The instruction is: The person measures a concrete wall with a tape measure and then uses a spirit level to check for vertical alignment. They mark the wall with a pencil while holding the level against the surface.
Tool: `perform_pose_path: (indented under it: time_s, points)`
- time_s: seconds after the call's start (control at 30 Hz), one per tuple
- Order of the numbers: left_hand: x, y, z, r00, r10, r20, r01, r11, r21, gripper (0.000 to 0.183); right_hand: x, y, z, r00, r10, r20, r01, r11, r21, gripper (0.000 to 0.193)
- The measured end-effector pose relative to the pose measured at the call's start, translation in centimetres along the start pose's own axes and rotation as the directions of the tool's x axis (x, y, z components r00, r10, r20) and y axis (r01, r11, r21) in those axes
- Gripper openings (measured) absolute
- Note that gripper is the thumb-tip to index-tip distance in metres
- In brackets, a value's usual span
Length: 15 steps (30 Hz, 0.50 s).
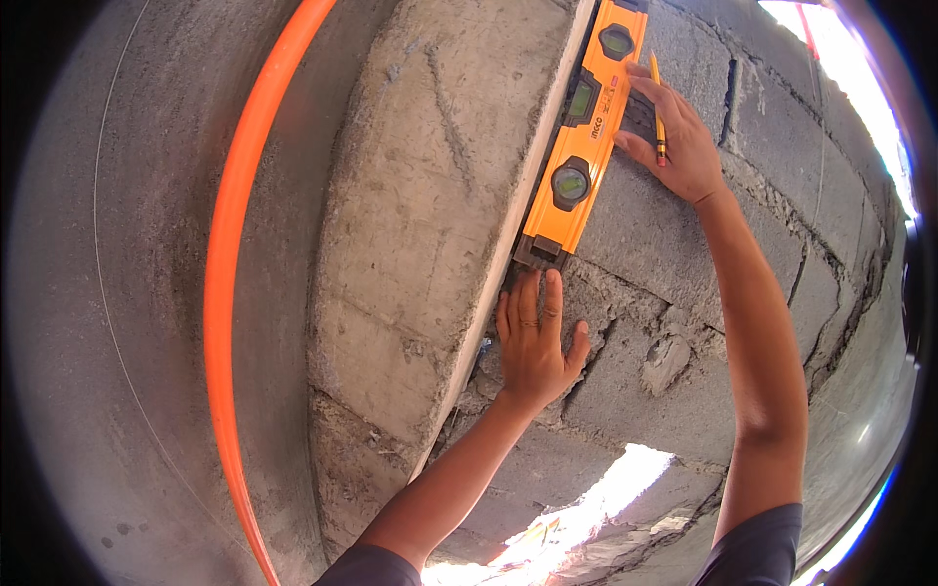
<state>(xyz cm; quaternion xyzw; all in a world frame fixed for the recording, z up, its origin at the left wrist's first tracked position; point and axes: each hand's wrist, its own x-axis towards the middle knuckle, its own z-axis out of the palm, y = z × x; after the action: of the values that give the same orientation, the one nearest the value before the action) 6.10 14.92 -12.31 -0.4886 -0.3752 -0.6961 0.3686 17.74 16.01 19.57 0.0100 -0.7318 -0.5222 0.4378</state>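
Observation:
An orange spirit level (564,221) with dark-framed vials lies tilted along the straight edge of a concrete beam or column (430,225), against the grey block wall (645,234). My left hand (535,342) is at the level's lower end, its fingers stretched out with the tips at or just below the black end cap. It grips nothing. My right hand (689,156) is at the level's right side, thumb and fingertips on or beside its edge. A yellow pencil (660,112) is held between that hand's fingers, eraser end toward the palm.
On the left an orange hose or conduit (223,293) curves down in front of a smooth grey wall (147,244). A thin pale string (101,234) hangs farther left. Rough mortar joints and a round mortar lump (667,363) mark the block wall. Bright light comes through a gap (625,479) below.

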Motion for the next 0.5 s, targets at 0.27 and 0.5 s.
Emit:
perform_pose_path:
  time_s: [0.27,0.5]
  points:
    - [-0.07,0.08,0.06,1.000,-0.009,-0.013,0.009,1.000,0.003,0.079,-0.04,0.06,0.02,1.000,-0.004,-0.003,0.004,1.000,-0.013,0.065]
    - [-0.07,0.01,0.07,1.000,-0.010,-0.012,0.010,1.000,-0.011,0.079,-0.04,0.15,0.03,1.000,-0.005,-0.004,0.005,1.000,-0.002,0.065]
